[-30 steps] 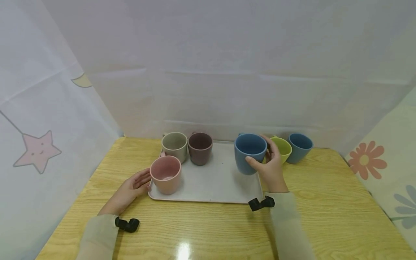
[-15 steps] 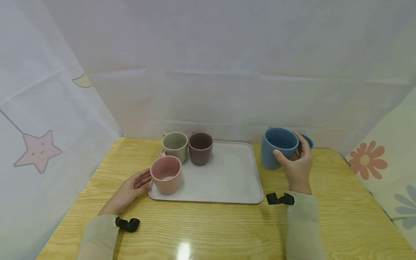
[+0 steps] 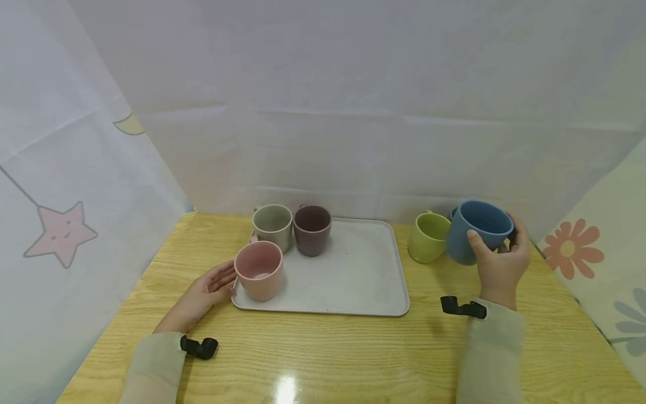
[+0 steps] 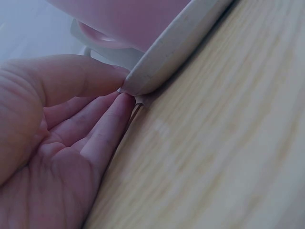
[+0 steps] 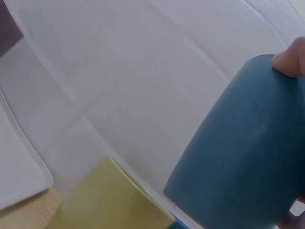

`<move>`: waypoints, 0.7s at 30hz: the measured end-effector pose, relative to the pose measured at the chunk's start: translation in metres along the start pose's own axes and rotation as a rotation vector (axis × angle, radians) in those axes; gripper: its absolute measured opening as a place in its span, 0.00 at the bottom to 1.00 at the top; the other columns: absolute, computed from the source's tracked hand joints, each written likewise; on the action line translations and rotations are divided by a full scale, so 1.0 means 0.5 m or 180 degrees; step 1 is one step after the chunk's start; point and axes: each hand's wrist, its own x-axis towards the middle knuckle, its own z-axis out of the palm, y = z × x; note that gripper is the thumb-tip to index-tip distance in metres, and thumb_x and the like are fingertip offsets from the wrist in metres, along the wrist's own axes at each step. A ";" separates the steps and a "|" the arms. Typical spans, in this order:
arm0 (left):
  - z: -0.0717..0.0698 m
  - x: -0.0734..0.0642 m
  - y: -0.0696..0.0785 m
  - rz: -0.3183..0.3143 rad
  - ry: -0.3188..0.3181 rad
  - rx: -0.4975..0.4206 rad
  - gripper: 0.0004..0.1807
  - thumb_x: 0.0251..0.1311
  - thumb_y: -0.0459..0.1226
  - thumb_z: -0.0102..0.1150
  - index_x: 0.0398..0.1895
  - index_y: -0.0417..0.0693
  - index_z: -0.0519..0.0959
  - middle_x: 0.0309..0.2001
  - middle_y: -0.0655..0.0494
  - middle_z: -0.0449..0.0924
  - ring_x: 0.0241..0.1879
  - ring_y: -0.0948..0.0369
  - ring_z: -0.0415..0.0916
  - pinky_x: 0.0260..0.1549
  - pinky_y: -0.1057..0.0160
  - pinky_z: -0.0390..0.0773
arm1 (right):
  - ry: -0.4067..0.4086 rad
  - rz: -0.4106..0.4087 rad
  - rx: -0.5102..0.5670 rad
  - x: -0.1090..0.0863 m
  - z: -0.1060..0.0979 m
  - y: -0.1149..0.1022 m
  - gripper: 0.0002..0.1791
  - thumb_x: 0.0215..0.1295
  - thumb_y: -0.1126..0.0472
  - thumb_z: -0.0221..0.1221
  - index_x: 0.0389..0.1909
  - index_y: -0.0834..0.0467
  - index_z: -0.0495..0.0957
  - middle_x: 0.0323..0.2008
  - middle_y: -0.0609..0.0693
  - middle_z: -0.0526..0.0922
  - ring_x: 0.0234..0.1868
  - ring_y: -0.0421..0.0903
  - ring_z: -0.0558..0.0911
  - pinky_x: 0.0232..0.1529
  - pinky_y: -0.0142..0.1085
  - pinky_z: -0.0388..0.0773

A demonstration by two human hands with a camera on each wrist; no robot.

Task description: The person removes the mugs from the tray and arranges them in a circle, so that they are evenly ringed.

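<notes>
My right hand [image 3: 503, 266] grips a blue mug [image 3: 464, 241] by its rim and side, raised above the table to the right of the tray. The thumb lies on the near wall and the mug tilts in the head view. Behind it, a second blue mug [image 3: 452, 213] is mostly hidden. A yellow-green mug [image 3: 425, 245] stands just left of the held one. At the tray's left front corner, my left hand [image 3: 201, 296] pinches the rim of the white tray [image 3: 348, 283] between thumb and finger. Close by, a pink mug [image 3: 262, 283] stands on the tray.
Toward the back left of the tray stand a grey-beige mug [image 3: 275, 235] and a dark purple mug [image 3: 312, 235], side by side. Pale fabric [image 3: 328, 112] hangs behind and at both sides of the wooden table [image 3: 343, 359].
My right hand has carried the blue mug rightward from over the tray, past the yellow-green mug, to in front of the second blue mug. My left hand stays at the tray corner.
</notes>
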 end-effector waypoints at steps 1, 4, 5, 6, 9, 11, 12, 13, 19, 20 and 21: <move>0.000 0.000 0.001 -0.0009 0.0011 -0.0006 0.39 0.72 0.33 0.59 0.80 0.39 0.51 0.76 0.35 0.55 0.61 0.81 0.67 0.57 0.76 0.73 | 0.0064 0.0051 -0.0044 0.003 -0.005 0.002 0.40 0.53 0.66 0.74 0.69 0.54 0.72 0.55 0.46 0.75 0.57 0.44 0.74 0.62 0.38 0.75; 0.001 0.000 0.002 0.0005 -0.0007 -0.0003 0.39 0.72 0.33 0.58 0.80 0.39 0.51 0.76 0.35 0.55 0.61 0.81 0.67 0.57 0.75 0.73 | 0.0237 0.0227 -0.0104 0.011 -0.023 0.011 0.41 0.52 0.65 0.75 0.69 0.52 0.72 0.54 0.45 0.74 0.56 0.42 0.73 0.63 0.38 0.75; 0.001 0.000 0.002 0.0004 0.0002 -0.0002 0.39 0.72 0.33 0.58 0.80 0.39 0.51 0.76 0.35 0.55 0.61 0.81 0.67 0.57 0.75 0.73 | 0.0287 0.0287 -0.0120 0.014 -0.028 0.015 0.41 0.52 0.64 0.76 0.69 0.52 0.72 0.54 0.44 0.74 0.56 0.42 0.73 0.63 0.38 0.74; 0.000 -0.001 0.001 0.0002 -0.0004 -0.0002 0.40 0.72 0.34 0.58 0.80 0.39 0.50 0.77 0.35 0.55 0.61 0.81 0.67 0.57 0.75 0.73 | 0.0334 0.0348 -0.0099 0.017 -0.033 0.020 0.42 0.52 0.64 0.76 0.69 0.52 0.72 0.54 0.44 0.73 0.55 0.42 0.73 0.64 0.38 0.74; -0.001 -0.001 0.001 -0.0013 0.0006 -0.0003 0.40 0.72 0.34 0.59 0.81 0.40 0.51 0.77 0.36 0.55 0.61 0.81 0.67 0.57 0.76 0.73 | 0.0444 0.0494 -0.0112 0.024 -0.048 0.036 0.42 0.51 0.62 0.77 0.69 0.51 0.72 0.53 0.44 0.73 0.54 0.40 0.72 0.65 0.37 0.72; -0.001 -0.001 0.000 -0.0011 -0.0003 -0.0008 0.40 0.72 0.34 0.59 0.81 0.40 0.51 0.77 0.36 0.55 0.61 0.80 0.67 0.57 0.76 0.73 | 0.0490 0.0542 -0.0219 0.026 -0.057 0.047 0.42 0.52 0.61 0.77 0.70 0.52 0.71 0.53 0.43 0.72 0.54 0.39 0.70 0.65 0.37 0.71; -0.001 -0.001 0.000 -0.0011 -0.0009 -0.0013 0.40 0.72 0.34 0.59 0.81 0.40 0.50 0.77 0.36 0.55 0.61 0.80 0.66 0.57 0.76 0.73 | 0.0505 0.0559 -0.0291 0.027 -0.060 0.051 0.42 0.53 0.59 0.77 0.70 0.52 0.71 0.53 0.42 0.72 0.54 0.38 0.70 0.65 0.37 0.71; -0.001 -0.001 0.000 -0.0010 -0.0008 -0.0018 0.40 0.72 0.34 0.59 0.81 0.40 0.50 0.77 0.36 0.55 0.61 0.80 0.67 0.57 0.76 0.73 | 0.0519 0.0571 -0.0378 0.027 -0.064 0.056 0.42 0.54 0.58 0.77 0.71 0.51 0.71 0.53 0.42 0.72 0.54 0.37 0.69 0.65 0.36 0.70; 0.001 0.000 0.001 -0.0023 -0.0001 -0.0025 0.39 0.72 0.33 0.58 0.81 0.40 0.51 0.77 0.36 0.55 0.61 0.80 0.67 0.57 0.75 0.73 | 0.0557 0.0758 -0.0593 0.028 -0.079 0.080 0.43 0.55 0.55 0.76 0.71 0.48 0.70 0.56 0.41 0.71 0.56 0.36 0.68 0.68 0.37 0.68; 0.002 0.000 0.001 -0.0023 -0.0005 -0.0024 0.39 0.72 0.33 0.58 0.81 0.40 0.51 0.77 0.36 0.55 0.61 0.80 0.67 0.58 0.75 0.73 | 0.0559 0.0808 -0.0601 0.028 -0.083 0.083 0.43 0.55 0.55 0.76 0.72 0.48 0.69 0.57 0.40 0.71 0.56 0.36 0.68 0.68 0.37 0.67; 0.002 0.000 0.002 -0.0024 -0.0006 -0.0025 0.39 0.72 0.33 0.58 0.81 0.40 0.51 0.77 0.36 0.55 0.61 0.80 0.67 0.58 0.75 0.73 | 0.0560 0.0851 -0.0623 0.028 -0.085 0.087 0.43 0.55 0.54 0.76 0.72 0.47 0.69 0.57 0.40 0.70 0.57 0.36 0.68 0.68 0.38 0.67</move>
